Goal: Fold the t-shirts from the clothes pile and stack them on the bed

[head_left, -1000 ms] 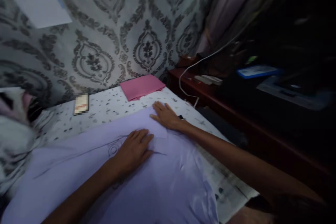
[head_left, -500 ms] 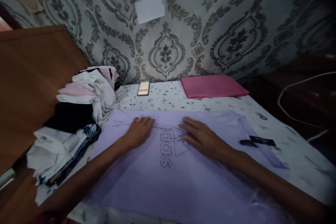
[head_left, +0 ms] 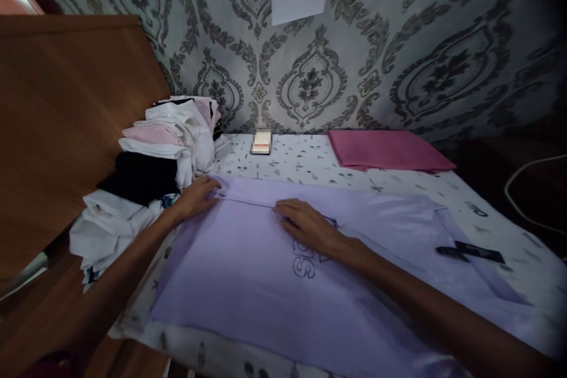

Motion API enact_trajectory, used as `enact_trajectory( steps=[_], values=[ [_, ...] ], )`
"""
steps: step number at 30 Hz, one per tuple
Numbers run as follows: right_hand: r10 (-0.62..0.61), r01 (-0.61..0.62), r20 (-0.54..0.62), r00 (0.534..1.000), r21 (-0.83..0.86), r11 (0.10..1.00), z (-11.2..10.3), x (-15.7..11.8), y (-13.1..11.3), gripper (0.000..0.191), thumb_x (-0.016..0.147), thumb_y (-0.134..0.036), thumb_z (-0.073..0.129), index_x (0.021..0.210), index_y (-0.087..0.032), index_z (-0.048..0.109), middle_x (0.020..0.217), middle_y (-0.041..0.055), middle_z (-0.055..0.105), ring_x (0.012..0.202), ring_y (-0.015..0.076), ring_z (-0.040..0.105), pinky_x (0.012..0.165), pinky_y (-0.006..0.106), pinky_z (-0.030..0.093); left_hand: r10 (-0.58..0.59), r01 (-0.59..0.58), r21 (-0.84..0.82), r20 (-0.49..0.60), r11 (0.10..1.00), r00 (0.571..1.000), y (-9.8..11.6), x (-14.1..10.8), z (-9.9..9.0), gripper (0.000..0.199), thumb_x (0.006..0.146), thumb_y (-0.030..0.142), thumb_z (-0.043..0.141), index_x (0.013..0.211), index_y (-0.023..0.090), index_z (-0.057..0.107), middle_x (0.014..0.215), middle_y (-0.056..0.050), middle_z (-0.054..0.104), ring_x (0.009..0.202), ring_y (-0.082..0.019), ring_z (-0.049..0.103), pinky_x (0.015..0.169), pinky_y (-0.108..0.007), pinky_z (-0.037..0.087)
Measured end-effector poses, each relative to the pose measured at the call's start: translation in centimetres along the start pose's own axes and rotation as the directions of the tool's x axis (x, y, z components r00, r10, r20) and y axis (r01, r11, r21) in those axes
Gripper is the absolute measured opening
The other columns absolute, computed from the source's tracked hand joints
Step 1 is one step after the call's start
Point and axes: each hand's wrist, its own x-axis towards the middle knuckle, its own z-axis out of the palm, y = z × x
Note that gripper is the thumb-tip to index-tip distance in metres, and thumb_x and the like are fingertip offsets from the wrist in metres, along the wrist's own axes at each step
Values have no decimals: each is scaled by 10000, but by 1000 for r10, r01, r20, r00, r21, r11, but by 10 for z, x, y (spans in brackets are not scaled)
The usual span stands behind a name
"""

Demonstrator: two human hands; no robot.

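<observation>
A lavender shirt (head_left: 248,271) with outlined dark lettering lies spread on a bed, a narrow strip folded along its far edge. At the far left end of that fold my left hand (head_left: 197,196) rests on the cloth, thumb and fingers apart. My right hand (head_left: 305,221) lies palm down near the middle of the fold, fingers stretched out. It covers part of the lettering. A black tag (head_left: 481,251) shows at the shirt's right side.
Left of the shirt stands a pile of folded clothes (head_left: 177,136) against a wooden headboard (head_left: 75,100). A phone (head_left: 261,142) and a folded pink cloth (head_left: 385,149) lie along the patterned wall. The bedsheet (head_left: 301,156) has small printed motifs.
My left hand has slid left along the fold to the shirt's edge. My right hand has shifted left across the shirt, over more of the lettering. The view has turned left.
</observation>
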Motion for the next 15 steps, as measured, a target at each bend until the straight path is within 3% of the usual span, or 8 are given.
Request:
enact_trajectory(
  steps=[6,11,15],
  values=[
    [11,-12,9,1000,53,999,15,32,-13,295,910,-134,524,1161,-210,659,1092,94,713,1033,255,623,912,461,538,-41,32,157,60,987,997,4,11,-4,261,892,161,453,1069,192,643,1085,-97,640,1042,-242,597,901,-366,476],
    [7,-2,-76,997,76,997,27,28,-7,315,914,-152,514,1183,-238,654,1161,90,696,1074,266,605,923,498,526,-37,15,212,102,977,994,4,14,-8,213,904,165,440,961,193,643,1049,-93,661,1032,-240,605,842,-339,480],
    [9,3,-121,993,96,995,33,24,-5,301,937,-177,496,1191,-229,649,1196,99,687,1099,268,596,927,502,526,-50,27,189,114,982,992,3,13,-8,235,899,168,430,1017,191,633,1081,-95,660,1013,-236,614,825,-338,479]
  ],
)
